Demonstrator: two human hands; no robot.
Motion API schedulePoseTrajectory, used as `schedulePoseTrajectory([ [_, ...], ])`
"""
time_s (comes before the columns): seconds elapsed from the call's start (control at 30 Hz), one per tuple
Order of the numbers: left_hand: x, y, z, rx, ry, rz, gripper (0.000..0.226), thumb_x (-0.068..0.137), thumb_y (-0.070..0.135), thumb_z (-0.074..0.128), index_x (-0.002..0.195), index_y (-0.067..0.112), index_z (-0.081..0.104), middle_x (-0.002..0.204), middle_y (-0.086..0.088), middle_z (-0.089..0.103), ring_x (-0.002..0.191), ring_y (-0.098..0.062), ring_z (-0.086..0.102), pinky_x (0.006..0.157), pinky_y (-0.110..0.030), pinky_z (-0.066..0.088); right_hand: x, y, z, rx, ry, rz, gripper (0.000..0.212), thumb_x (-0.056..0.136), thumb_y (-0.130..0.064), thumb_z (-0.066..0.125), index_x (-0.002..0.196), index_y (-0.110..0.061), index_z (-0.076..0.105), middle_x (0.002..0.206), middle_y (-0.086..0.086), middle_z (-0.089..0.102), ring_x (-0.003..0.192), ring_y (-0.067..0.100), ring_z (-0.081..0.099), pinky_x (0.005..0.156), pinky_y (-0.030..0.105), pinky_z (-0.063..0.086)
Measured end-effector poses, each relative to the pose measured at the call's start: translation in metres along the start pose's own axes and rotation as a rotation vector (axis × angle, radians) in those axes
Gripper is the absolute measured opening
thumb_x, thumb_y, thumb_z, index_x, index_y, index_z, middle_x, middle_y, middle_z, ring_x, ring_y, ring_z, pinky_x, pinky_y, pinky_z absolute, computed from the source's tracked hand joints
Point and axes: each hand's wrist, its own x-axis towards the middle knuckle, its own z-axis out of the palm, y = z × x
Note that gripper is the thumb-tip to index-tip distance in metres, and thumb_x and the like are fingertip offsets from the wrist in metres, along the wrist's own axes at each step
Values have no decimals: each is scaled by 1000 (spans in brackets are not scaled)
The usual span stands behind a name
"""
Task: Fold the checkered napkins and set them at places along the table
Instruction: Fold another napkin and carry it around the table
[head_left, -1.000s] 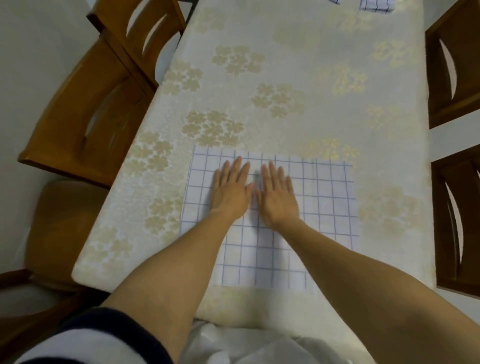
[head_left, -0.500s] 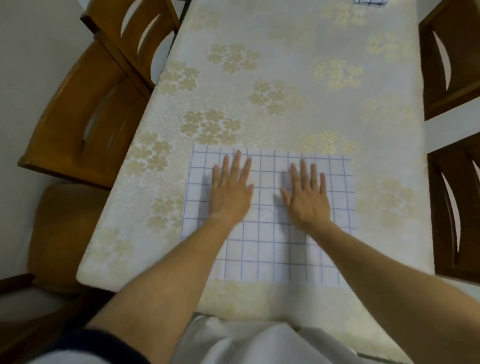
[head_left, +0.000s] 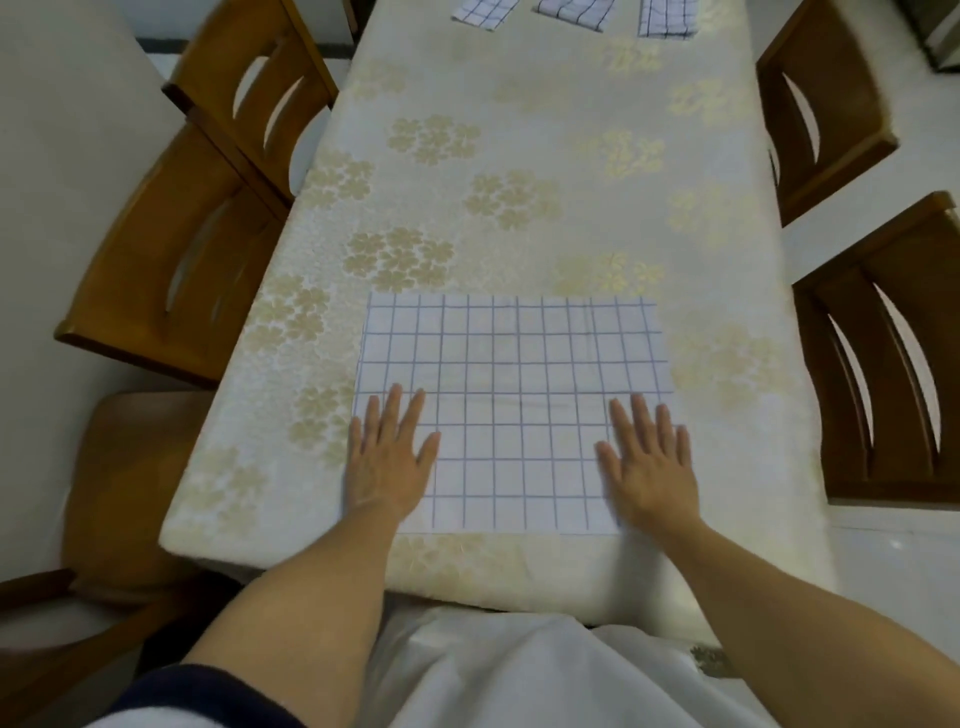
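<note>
A white napkin with a blue grid (head_left: 511, 384) lies spread flat near the front edge of the table (head_left: 545, 171). My left hand (head_left: 387, 457) presses flat on its near left part, fingers straight. Over at the near right part my right hand (head_left: 647, 462) lies flat as well, fingers straight. At the far end of the table lie three more checkered napkins, one at the left (head_left: 480, 11), one in the middle (head_left: 574, 11) and one at the right (head_left: 667, 18), all cut off by the top of the frame.
The table wears a cream cloth with gold flowers. Two wooden chairs stand along the left side (head_left: 171, 249) and two along the right (head_left: 883, 343). A cushioned seat (head_left: 130, 493) sits at the near left corner.
Both hands have slid apart from the napkin's middle toward its near left and right corners, smoothing it. The view has tilted up, bringing the far napkins into sight.
</note>
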Motion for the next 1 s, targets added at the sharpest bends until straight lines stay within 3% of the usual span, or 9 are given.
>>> schedulePoseTrajectory([
  [0.17, -5, 0, -7, 26, 9, -67, 71, 97, 64, -5, 156, 31, -26, 163, -1, -32, 154, -26, -22, 126, -49, -8, 9, -13, -3, 31, 33, 54, 73, 99, -62, -3, 159, -23, -18, 165, 4, -26, 152, 27, -25, 125, 48, -8],
  [0.27, -1, 39, -12, 16, 86, 77, 67, 105, 53, 9, 159, 25, -20, 166, -2, -28, 155, -25, -20, 126, -47, -6, 16, -62, -2, 12, 88, -101, 68, 103, -56, 3, 160, -21, -13, 166, 3, -22, 153, 27, -20, 126, 47, -6],
  [0.37, 13, 78, -15, -12, 6, 167, 64, 108, 50, 14, 161, 27, -14, 167, 3, -23, 155, -23, -20, 126, -47, -6, 27, -103, 4, 51, 19, -225, 65, 104, -54, 4, 161, -25, -8, 167, -1, -17, 154, 25, -17, 125, 45, -9],
  [0.5, 24, 76, -9, 0, -130, 145, 63, 106, 57, 12, 158, 37, -19, 165, 10, -28, 154, -20, -22, 125, -51, -7, 38, -85, 9, 1, -47, -195, 64, 104, -57, 5, 159, -31, -13, 166, -6, -21, 152, 23, -23, 124, 46, -12],
  [0.63, 26, 61, -11, 43, -121, 177, 66, 104, 62, 12, 157, 39, -19, 165, 9, -28, 154, -23, -21, 124, -54, -8, 43, -22, -4, 61, -3, 7, 69, 104, -60, 15, 161, -27, -10, 167, 1, -19, 154, 27, -17, 124, 44, -9],
  [0.7, 28, 64, -13, 41, -93, 175, 68, 104, 62, 12, 159, 35, -16, 166, 5, -25, 154, -25, -22, 124, -54, -9, 44, 2, -15, 139, 75, 164, 74, 103, -57, 30, 161, -15, 9, 168, 14, 4, 154, 34, 4, 125, 48, 7],
  [0.8, 35, 79, -14, 30, -56, 207, 70, 103, 64, 10, 160, 32, -13, 167, 4, -24, 154, -26, -20, 124, -52, -9, 45, 14, -31, 217, 232, 332, 65, 94, -52, 55, 140, -8, 41, 145, 23, 39, 132, 43, 38, 110, 54, 37],
  [0.87, 41, 90, -11, 4, -70, 228, 72, 102, 67, 11, 160, 32, -14, 167, 4, -25, 154, -26, -21, 124, -52, -10, 49, 12, -39, 267, 232, 413, 62, 91, -50, 65, 133, -9, 47, 140, 22, 42, 125, 43, 40, 104, 53, 38],
  [1.0, 45, 96, 0, 11, -63, 224, 79, 97, 75, 7, 158, 33, -20, 164, 4, -31, 152, -25, -28, 123, -54, -13, 65, 11, -57, 510, 160, 533, 74, 87, -48, 74, 140, -6, 44, 141, 23, 40, 127, 44, 44, 105, 52, 40],
])
